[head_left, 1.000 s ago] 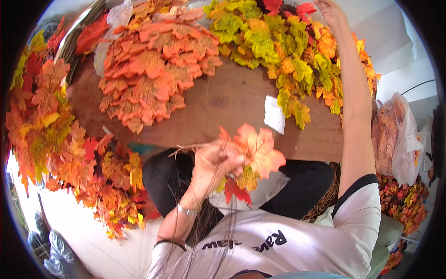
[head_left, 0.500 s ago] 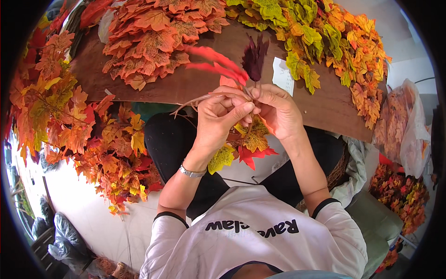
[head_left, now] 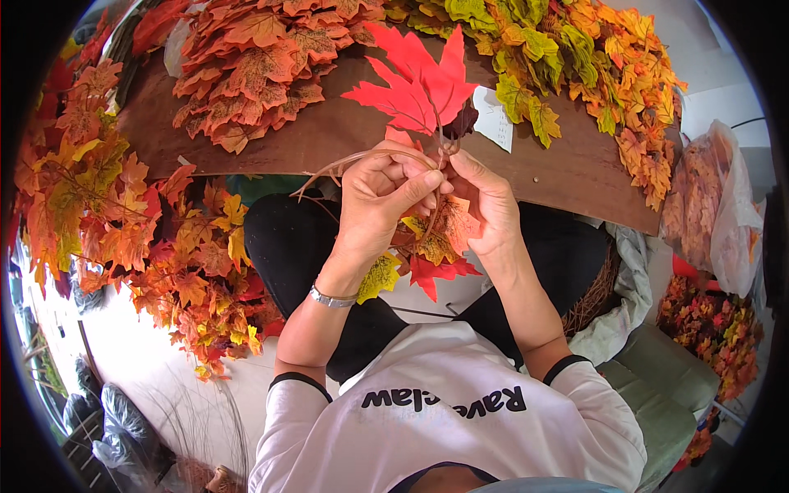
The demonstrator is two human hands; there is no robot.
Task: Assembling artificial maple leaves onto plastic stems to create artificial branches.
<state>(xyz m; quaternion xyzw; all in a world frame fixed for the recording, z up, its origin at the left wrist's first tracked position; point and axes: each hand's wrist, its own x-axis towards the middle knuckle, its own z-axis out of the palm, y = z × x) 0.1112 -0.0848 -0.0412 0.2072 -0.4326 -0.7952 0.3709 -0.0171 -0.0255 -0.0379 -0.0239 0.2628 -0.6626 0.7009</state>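
Note:
My left hand is closed round the brown stem of an artificial maple leaf garland, thumb against fingers. Close beside it, my right hand pinches the stems at the same joint. A large bright red leaf rises above the fingers, spread flat and partly covering a dark maroon leaf. Below the hands hang an orange leaf, a yellow-green leaf and another red leaf. The exact contact between fingertips and stems is partly hidden.
On the brown table lie a pile of orange leaves, yellow-green leaves and orange-yellow leaves. A paper slip is beside the red leaf. Leaf garlands hang at left; a plastic bag stands at right.
The red leaf, blurred and leaning left before, now stands upright and open above my hands. It covers much of the maroon leaf. Both hands stay at the stem joint.

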